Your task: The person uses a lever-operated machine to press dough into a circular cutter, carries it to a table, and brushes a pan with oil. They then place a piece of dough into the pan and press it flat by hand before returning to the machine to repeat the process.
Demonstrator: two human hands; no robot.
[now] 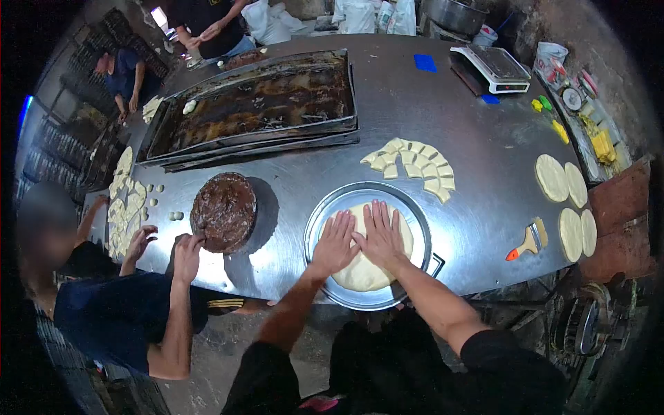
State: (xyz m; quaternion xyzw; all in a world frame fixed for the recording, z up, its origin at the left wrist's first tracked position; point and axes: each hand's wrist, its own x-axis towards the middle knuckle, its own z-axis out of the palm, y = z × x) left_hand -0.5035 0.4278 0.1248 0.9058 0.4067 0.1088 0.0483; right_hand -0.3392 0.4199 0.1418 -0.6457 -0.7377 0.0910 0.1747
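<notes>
Left hand [337,242] and right hand [382,236] flat, fingers slightly fanned, on the dough disc [363,278] beneath them, inside a round metal pan [425,242]. Heavy fingertip pressure could thin or tear it (far edge especially); lopsided pushing might skid the pan across the counter [477,214].

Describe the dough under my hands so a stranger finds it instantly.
On the metal table, by the front edge, sits a round pan. The dough is the pale disc inside. Unlike the dough rounds at the right, it has your left hand and right hand on it.
</notes>
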